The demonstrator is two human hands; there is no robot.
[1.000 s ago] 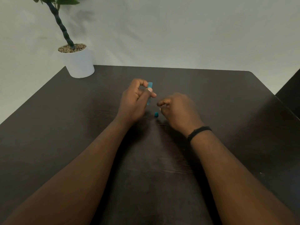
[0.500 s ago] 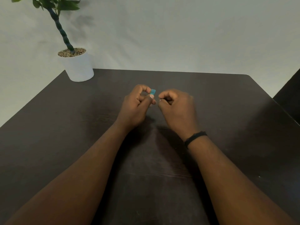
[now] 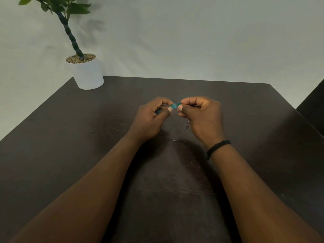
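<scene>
My left hand (image 3: 152,118) pinches a small flat teal tube (image 3: 173,106) between thumb and curled fingers, a little above the dark table (image 3: 70,137). My right hand (image 3: 201,116) faces it and pinches a tiny teal cap (image 3: 178,103) between thumb and forefinger. The cap sits right at the open end of the tube; I cannot tell whether they touch. A small pale piece (image 3: 187,124) shows beneath my right palm. A thin needle (image 3: 178,141) lies flat on the table between my wrists.
A white pot (image 3: 87,74) with a green plant stands on the table's far left corner. A pale backdrop hangs behind the table. A dark object (image 3: 313,106) is at the right edge.
The teal cap lay on the table a second ago. My right hand picked it up and brought it to the end of the tube in my left hand.
</scene>
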